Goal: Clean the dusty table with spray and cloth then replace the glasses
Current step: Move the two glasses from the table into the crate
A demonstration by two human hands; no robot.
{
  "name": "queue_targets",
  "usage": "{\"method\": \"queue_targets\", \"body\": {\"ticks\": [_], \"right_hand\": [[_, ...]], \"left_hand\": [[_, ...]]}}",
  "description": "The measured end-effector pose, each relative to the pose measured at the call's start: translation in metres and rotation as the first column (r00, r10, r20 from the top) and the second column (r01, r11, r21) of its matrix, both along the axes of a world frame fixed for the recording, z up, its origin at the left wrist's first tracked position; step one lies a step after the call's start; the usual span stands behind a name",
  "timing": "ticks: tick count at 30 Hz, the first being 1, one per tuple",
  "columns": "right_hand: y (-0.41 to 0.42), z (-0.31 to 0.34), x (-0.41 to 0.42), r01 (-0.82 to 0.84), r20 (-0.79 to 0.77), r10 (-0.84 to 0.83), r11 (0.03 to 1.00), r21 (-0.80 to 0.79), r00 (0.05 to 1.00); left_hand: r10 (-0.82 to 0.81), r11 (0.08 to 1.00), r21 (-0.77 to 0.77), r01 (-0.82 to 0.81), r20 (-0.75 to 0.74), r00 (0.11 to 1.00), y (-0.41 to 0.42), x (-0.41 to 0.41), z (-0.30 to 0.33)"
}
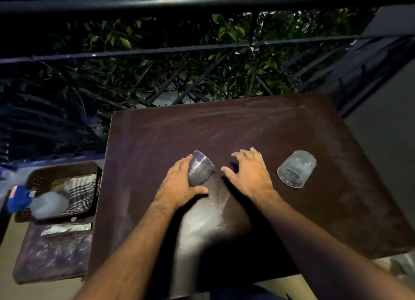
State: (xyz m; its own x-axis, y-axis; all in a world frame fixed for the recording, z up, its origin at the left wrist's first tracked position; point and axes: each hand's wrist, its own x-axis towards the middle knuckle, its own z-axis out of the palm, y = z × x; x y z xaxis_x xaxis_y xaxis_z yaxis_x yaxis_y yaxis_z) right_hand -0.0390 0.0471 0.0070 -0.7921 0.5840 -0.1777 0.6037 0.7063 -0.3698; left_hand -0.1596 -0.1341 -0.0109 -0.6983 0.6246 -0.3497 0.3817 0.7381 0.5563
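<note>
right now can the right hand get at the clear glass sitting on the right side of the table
Probably yes. The right hand hovers open and empty over the dusty dark brown table, and the clear drinking glass stands just to its right with only bare tabletop between them. The left hand holds the other glass.

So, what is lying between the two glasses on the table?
In the head view, only the right hand, open over the dusty table, lies between the glass in the left hand and the other glass.
</note>
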Motion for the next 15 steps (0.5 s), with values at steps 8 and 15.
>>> {"method": "queue_targets", "body": {"ticks": [8, 15], "right_hand": [[0.024, -0.017, 0.028, 0.026, -0.003, -0.026, 1.000, -0.016, 1.000], [0.027, -0.016, 0.036, 0.078, -0.112, -0.085, 0.995, -0.066, 0.990]], "left_hand": [[0.182, 0.983, 0.041, -0.181, -0.023, 0.983, 0.012, 0.004, -0.001], [0.201, 0.973, 0.137, -0.188, -0.090, 0.975, 0.041, 0.000, 0.027]]}}
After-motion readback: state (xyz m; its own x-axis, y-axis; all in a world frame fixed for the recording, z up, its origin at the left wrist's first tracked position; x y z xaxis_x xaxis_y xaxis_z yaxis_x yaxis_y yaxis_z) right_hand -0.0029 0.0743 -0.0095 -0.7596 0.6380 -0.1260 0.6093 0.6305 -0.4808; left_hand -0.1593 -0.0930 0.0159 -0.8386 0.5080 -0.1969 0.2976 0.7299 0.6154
